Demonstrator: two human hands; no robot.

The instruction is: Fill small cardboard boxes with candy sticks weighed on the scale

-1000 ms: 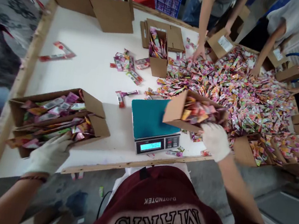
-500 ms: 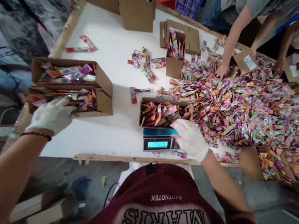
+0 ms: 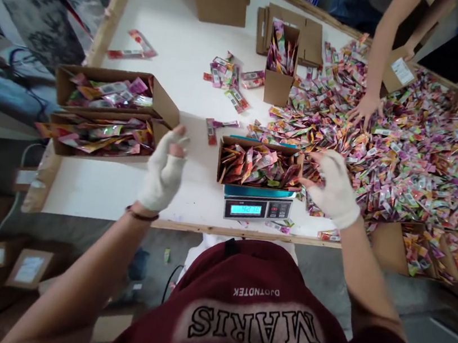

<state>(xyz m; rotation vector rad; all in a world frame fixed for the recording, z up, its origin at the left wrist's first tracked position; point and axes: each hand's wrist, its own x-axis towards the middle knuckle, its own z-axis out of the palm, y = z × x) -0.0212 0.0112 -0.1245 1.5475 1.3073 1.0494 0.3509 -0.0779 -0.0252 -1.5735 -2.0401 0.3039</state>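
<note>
A brown cardboard box [image 3: 260, 166] filled with colourful sachets rests on a small scale [image 3: 256, 206] with a lit blue display, near the table's front edge. My right hand [image 3: 334, 190], in a white glove, hovers just right of that box with fingers spread and nothing in it. My left hand [image 3: 165, 168], also gloved, is raised over the bare table between the scale and two filled boxes [image 3: 109, 115] at the left, fingers apart and holding nothing.
A big heap of sachets [image 3: 401, 156] covers the right half of the white table [image 3: 188, 35]. Other people's hands [image 3: 365, 108] reach into the heap from the far side. An upright filled box [image 3: 281, 65], flat cartons and loose sachets [image 3: 229, 78] lie behind the scale. More boxes [image 3: 417, 252] hang at the right edge.
The sachet box came down from my right hand onto the scale. My right hand let go and moved right. My left hand left the boxes at the left and rose toward the middle.
</note>
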